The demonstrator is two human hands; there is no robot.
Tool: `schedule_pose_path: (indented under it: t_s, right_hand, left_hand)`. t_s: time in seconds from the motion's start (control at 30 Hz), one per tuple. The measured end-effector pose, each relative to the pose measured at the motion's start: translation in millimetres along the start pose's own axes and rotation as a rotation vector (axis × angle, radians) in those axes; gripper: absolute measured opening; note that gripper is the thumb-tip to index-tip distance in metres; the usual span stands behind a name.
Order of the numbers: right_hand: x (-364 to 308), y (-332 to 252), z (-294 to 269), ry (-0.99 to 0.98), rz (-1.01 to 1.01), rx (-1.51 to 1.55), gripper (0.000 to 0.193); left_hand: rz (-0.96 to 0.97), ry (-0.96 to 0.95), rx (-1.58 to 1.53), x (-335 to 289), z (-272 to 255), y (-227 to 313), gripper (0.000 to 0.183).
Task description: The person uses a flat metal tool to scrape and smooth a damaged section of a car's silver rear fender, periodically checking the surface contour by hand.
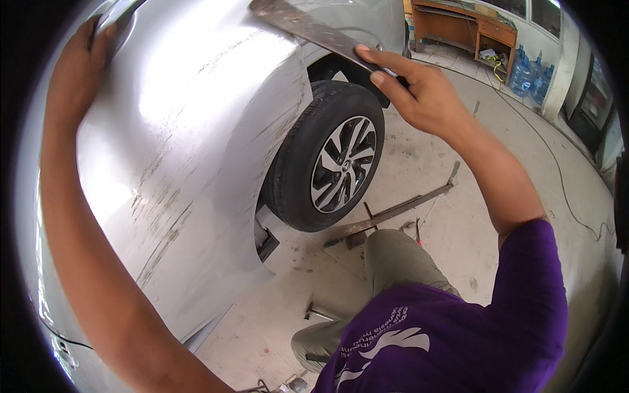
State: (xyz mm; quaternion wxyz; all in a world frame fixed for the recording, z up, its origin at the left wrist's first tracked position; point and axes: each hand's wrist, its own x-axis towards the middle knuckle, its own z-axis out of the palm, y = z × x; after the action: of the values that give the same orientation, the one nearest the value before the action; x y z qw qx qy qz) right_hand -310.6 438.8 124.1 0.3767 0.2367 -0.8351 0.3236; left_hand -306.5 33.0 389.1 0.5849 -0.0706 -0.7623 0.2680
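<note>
Panel [177, 147], silver and curved, is lying toward ten o'clock, its dark scrapes [167, 239] showing unrepaired and no finished area evident, while the right hand [424, 93], at one, is grasping a flat metal bar [319, 34] at twelve and the left hand [75, 75] is resting farther out at ten, its grip unclear.

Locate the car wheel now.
The wheel is near the head view's centre, right of the scratched silver panel, below the metal bar in the right hand.

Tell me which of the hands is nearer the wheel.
Right. In the picture, the right hand is just above and right of the wheel; the left hand is farther off, across the silver panel, upper left.
</note>
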Motion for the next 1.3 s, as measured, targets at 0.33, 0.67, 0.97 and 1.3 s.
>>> schedule_pose_path:
  t_s: [0.33, 0.67, 0.97, 1.3]
  right_hand:
    - [-229.4, 110.4, 45.3, -0.165, 0.597, 0.379, 0.042]
    - [-355.5, 140.9, 71.8, -0.357, 1.054, 0.298, 0.045]
    - [-322.1, 157.2, 90.6, -0.361, 0.941, 0.387, 0.044]
    - [-357.3, 152.4, 99.9, -0.558, 0.989, 0.299, 0.046]
  left_hand:
    - [0.125, -0.105, -0.067, -365.0, -24.6, 116.6, 0.064]
    - [0.111, -0.284, 0.009, -394.9, 42.8, 114.1, 0.065]
    - [0.006, -0.489, 0.069, -389.1, 60.2, 120.2, 0.074]
    - [-0.003, -0.488, 0.091, -368.3, 50.1, 126.6, 0.078]
